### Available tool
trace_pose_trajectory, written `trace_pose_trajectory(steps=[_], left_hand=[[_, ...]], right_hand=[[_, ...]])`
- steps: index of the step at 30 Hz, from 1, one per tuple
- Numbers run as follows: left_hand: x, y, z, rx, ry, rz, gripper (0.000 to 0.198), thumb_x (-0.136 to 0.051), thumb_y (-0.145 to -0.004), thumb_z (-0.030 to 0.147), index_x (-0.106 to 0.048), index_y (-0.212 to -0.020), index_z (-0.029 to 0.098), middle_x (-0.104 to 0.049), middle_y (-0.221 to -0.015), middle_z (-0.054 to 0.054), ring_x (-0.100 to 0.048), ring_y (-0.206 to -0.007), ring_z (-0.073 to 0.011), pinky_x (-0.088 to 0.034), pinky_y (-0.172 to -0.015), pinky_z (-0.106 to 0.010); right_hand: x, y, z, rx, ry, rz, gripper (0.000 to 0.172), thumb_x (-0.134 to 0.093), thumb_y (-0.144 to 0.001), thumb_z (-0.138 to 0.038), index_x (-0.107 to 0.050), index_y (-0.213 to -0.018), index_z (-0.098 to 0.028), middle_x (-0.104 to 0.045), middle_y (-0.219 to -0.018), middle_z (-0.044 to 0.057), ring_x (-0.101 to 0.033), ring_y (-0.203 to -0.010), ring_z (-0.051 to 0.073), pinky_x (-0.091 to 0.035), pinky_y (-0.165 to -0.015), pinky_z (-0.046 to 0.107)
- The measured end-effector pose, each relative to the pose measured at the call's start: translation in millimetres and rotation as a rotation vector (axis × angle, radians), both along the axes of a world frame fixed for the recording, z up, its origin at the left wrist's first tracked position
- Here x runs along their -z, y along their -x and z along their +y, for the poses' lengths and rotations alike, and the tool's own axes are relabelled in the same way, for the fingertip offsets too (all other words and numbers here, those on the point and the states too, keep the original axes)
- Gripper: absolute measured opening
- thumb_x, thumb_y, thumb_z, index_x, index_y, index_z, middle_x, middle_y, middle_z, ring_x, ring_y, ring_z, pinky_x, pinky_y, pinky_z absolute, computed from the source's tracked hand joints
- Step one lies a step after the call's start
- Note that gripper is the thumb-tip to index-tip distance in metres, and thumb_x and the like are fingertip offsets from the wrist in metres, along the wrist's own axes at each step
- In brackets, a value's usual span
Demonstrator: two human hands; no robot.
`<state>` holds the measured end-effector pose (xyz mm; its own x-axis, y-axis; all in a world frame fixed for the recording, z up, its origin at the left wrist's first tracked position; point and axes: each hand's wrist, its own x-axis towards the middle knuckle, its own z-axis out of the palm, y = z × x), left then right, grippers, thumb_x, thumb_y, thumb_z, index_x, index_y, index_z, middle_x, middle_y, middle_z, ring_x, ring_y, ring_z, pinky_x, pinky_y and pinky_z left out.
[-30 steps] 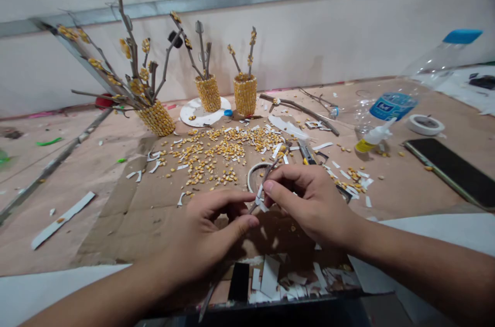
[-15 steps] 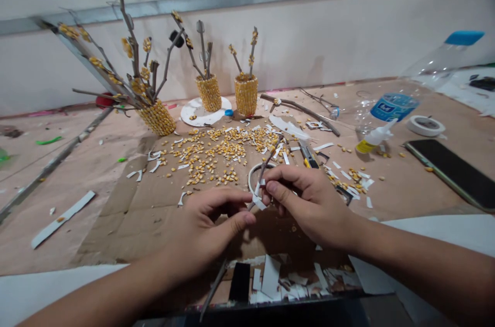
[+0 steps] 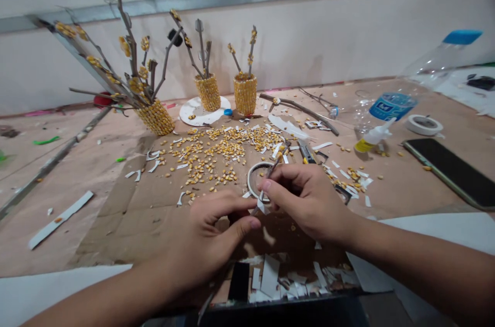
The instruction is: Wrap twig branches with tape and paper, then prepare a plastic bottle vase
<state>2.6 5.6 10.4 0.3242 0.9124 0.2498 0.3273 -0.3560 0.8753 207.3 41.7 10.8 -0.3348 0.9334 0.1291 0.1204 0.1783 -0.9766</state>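
Note:
A thin grey twig (image 3: pixel 270 172) is held between both hands over the cardboard (image 3: pixel 143 208). My left hand (image 3: pixel 207 236) pinches its lower part with thumb and fingers closed. My right hand (image 3: pixel 305 200) pinches a small strip of white paper (image 3: pixel 261 203) wrapped round the twig. The twig's tip points up and away towards a pile of loose corn kernels (image 3: pixel 216 149). A roll of tape (image 3: pixel 257 175) lies just behind my right hand's fingers.
Three corn-covered pots with twigs stand at the back: left (image 3: pixel 157 116), middle (image 3: pixel 209 92), right (image 3: pixel 245 94). A glue bottle (image 3: pixel 373 137), a plastic bottle (image 3: pixel 417 84), a tape roll (image 3: pixel 424 124) and a phone (image 3: pixel 452 169) lie right. Paper scraps (image 3: pixel 278 278) litter the near edge.
The twig swung up to a steeper tilt and back down between my fingers. Both hands stayed in nearly the same place, still pinching the twig and the paper strip.

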Motion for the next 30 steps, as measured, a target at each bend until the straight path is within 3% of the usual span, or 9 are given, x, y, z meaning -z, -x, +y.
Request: trace_pose_trajectory(steps=[6, 13, 18, 22, 30], left_hand=[[1.9, -1.4, -3.2, -0.023, -0.046, 0.036, 0.015, -0.081, -0.086, 0.014, -0.082, -0.099, 0.023, -0.075, -0.076, 0.002, -0.068, -0.067, -0.0107, -0.051, -0.063, -0.020], [4.8, -1.8, -1.2, -0.050, -0.009, 0.010, 0.016, -0.079, -0.090, 0.017, -0.082, -0.102, 0.027, -0.079, -0.082, 0.003, -0.069, -0.069, -0.0100, -0.052, -0.066, -0.019], [4.5, -0.8, -1.7, -0.046, -0.037, 0.060, 0.014, -0.078, -0.090, 0.017, -0.081, -0.100, 0.027, -0.075, -0.076, 0.004, -0.068, -0.069, -0.0102, -0.051, -0.065, -0.019], [2.2, -2.0, -3.8, -0.038, -0.064, 0.093, 0.013, -0.078, -0.089, 0.015, -0.080, -0.099, 0.023, -0.074, -0.075, 0.003, -0.068, -0.067, -0.0105, -0.051, -0.064, -0.020], [3.3, -3.1, -4.5, -0.049, -0.087, 0.105, 0.015, -0.076, -0.090, 0.014, -0.080, -0.101, 0.023, -0.075, -0.076, 0.003, -0.069, -0.067, -0.0108, -0.052, -0.064, -0.020]], right_hand=[[-0.6, 3.0, -6.2, 0.053, 0.003, -0.042, 0.030, -0.062, -0.095, -0.032, -0.063, -0.068, -0.019, -0.058, -0.061, -0.003, -0.050, -0.056, 0.010, -0.039, -0.051, 0.023], [3.2, -1.7, -5.0, -0.056, 0.021, 0.044, 0.037, -0.051, -0.105, -0.035, -0.068, -0.076, -0.018, -0.069, -0.072, 0.001, -0.063, -0.068, 0.011, -0.048, -0.066, 0.024], [-0.8, 0.2, -7.6, 0.035, -0.018, -0.045, 0.024, -0.062, -0.096, -0.032, -0.069, -0.078, -0.018, -0.064, -0.065, -0.002, -0.057, -0.059, 0.011, -0.043, -0.055, 0.023], [-2.1, 3.1, -7.2, 0.101, -0.024, -0.087, 0.026, -0.066, -0.092, -0.033, -0.067, -0.070, -0.018, -0.061, -0.061, -0.003, -0.053, -0.055, 0.010, -0.039, -0.051, 0.022], [-4.8, 1.6, -6.7, 0.069, -0.006, -0.095, 0.020, -0.061, -0.088, -0.026, -0.066, -0.070, -0.018, -0.060, -0.063, -0.002, -0.051, -0.058, 0.010, -0.039, -0.052, 0.022]])
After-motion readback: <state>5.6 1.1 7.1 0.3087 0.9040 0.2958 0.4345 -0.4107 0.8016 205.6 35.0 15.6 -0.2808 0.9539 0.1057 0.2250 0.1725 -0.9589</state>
